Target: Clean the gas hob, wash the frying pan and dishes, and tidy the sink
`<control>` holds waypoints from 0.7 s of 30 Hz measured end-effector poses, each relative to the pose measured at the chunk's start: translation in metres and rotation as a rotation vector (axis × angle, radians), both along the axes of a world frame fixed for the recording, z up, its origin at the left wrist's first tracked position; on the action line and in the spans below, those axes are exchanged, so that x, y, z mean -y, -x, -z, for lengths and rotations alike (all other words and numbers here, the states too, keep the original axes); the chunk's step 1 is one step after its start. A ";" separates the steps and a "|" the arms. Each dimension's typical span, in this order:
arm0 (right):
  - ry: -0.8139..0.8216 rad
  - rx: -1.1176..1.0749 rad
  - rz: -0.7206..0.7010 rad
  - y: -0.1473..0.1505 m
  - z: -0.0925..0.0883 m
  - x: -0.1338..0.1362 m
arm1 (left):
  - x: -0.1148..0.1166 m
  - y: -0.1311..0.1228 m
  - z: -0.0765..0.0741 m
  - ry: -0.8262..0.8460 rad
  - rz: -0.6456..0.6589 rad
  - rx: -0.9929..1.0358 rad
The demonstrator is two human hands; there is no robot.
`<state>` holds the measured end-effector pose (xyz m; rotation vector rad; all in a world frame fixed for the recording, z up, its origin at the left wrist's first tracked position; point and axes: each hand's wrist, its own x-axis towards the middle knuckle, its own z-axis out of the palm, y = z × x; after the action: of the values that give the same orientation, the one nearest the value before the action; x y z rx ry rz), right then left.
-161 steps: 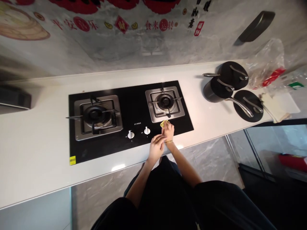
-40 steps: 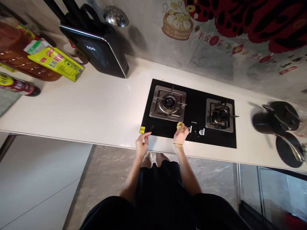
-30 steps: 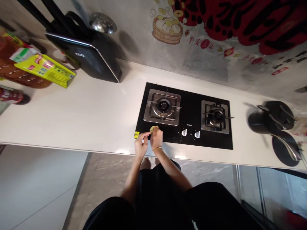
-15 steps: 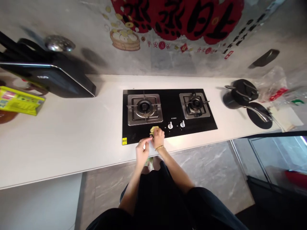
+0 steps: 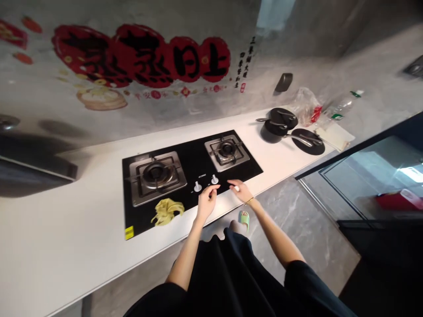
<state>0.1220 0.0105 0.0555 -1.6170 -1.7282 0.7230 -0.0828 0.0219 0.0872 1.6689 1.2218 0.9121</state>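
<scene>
A crumpled yellow cloth (image 5: pixel 167 211) lies by itself on the front left part of the black glass gas hob (image 5: pixel 194 160). My left hand (image 5: pixel 206 203) hovers near the hob's front edge, right of the cloth and below the white knobs (image 5: pixel 197 186). Its fingers are bent, with a gap to the thumb, and I see nothing in them. Farther right, my right hand (image 5: pixel 243 193), a thin gold bracelet at its wrist, is over the counter's front strip. Its fingers are apart, pointing left toward the hob.
Black pots (image 5: pixel 274 132) with metal handles stand right of the hob beside a flat black lid (image 5: pixel 308 141). Behind are a plastic bag (image 5: pixel 307 105) and a clear bottle (image 5: pixel 342 108). A dark knife block (image 5: pixel 33 167) sits at the left of the white counter (image 5: pixel 82 229).
The yellow cloth was under my right hand; now it is released on the hob. Both hands have moved right and apart from each other. My view has turned to the right.
</scene>
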 end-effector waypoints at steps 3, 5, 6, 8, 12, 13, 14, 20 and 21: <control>0.017 0.267 0.232 -0.146 -0.015 -0.020 | -0.019 -0.081 0.004 0.011 0.104 0.025; 0.089 0.443 0.414 -0.245 -0.026 -0.036 | -0.027 -0.144 0.009 0.037 0.126 0.047; 0.125 0.520 0.473 -0.291 -0.031 -0.044 | -0.029 -0.176 0.010 0.056 0.127 0.061; 0.189 0.652 0.543 -0.374 -0.041 -0.063 | -0.030 -0.239 0.011 0.097 0.125 0.097; 0.315 0.803 0.537 -0.484 -0.050 -0.111 | -0.024 -0.327 0.007 0.146 0.113 0.148; 0.359 0.804 0.516 -0.501 -0.051 -0.124 | -0.023 -0.339 0.007 0.154 0.097 0.149; 0.401 0.777 0.475 -0.514 -0.051 -0.135 | -0.024 -0.346 0.008 0.159 0.074 0.146; 0.596 0.234 0.160 -0.520 -0.042 -0.165 | -0.037 -0.351 0.021 0.145 -0.181 0.106; 0.590 0.156 0.177 -0.511 -0.039 -0.162 | -0.041 -0.353 0.023 0.147 -0.206 0.109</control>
<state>0.6331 0.1727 0.0950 -2.2402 -1.5271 1.1127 0.2700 0.0628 0.0641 1.3791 1.3693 0.9989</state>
